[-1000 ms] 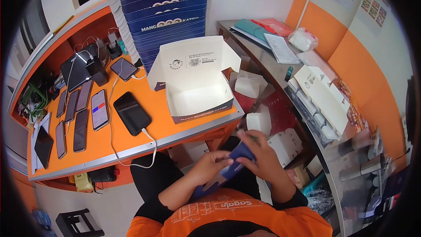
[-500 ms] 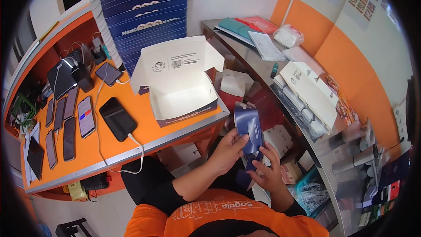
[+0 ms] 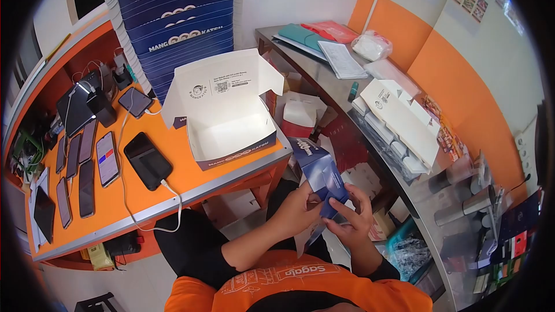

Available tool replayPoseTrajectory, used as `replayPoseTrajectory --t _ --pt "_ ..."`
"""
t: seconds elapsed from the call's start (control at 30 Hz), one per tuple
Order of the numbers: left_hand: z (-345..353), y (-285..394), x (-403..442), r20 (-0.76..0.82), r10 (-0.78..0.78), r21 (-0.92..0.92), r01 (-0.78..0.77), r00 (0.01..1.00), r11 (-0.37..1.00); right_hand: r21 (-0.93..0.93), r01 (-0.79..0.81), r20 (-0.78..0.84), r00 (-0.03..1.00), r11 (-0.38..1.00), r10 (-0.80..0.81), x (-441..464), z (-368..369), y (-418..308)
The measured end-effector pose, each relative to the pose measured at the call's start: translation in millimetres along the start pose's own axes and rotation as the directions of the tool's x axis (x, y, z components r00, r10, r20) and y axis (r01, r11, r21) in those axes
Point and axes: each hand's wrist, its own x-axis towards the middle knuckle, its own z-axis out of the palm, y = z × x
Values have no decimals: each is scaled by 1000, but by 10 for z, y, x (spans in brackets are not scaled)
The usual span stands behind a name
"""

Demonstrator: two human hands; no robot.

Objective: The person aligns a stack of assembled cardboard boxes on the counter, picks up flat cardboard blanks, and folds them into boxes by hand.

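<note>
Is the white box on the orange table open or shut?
Open: the box's lid stands up at the back, and its white inside shows.

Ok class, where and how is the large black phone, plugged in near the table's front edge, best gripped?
Probably by its two long edges, the hand coming down from above: the large black phone lies flat, and the white cable leaves its near end, which is best avoided.

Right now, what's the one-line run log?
Left hand: gripping dark-blue, white-printed cardboard | right hand: same cardboard | open white-lined cardboard box: on orange tabletop
</note>
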Motion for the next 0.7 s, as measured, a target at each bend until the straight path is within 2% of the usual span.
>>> replayPoseTrajectory --t 0.07,0.17,0.27,0.37,0.47,0.57,0.67,0.7 --pt "-14 15 20 -10 4 127 -3 1000 992 39 -8 9 1000 999 7 28 2 -6" --pt "8 63 7 -17 -36 259 39 999 965 -40 17 -2 1000 999 -17 -2 -6 24" --pt "79 161 -29 -59 -40 345 58 997 937 -71 -25 -31 999 997 23 -39 32 4" --pt "102 195 -68 -31 -36 354 44 999 934 -71 -64 -67 996 995 59 -57 84 -12" --pt "87 197 -115 37 39 307 -49 999 950 -52 -75 -76 995 996 70 -54 109 -22" --pt "29 18 -155 141 158 252 -190 977 949 -132 -203 -56 979 970 197 -4 14 -18" --pt "-90 273 -167 309 152 405 -274 939 872 209 -482 -36 865 851 500 19 -160 262" --pt "-141 262 -189 295 154 498 -290 943 818 275 -515 -3 844 812 537 38 -262 417"
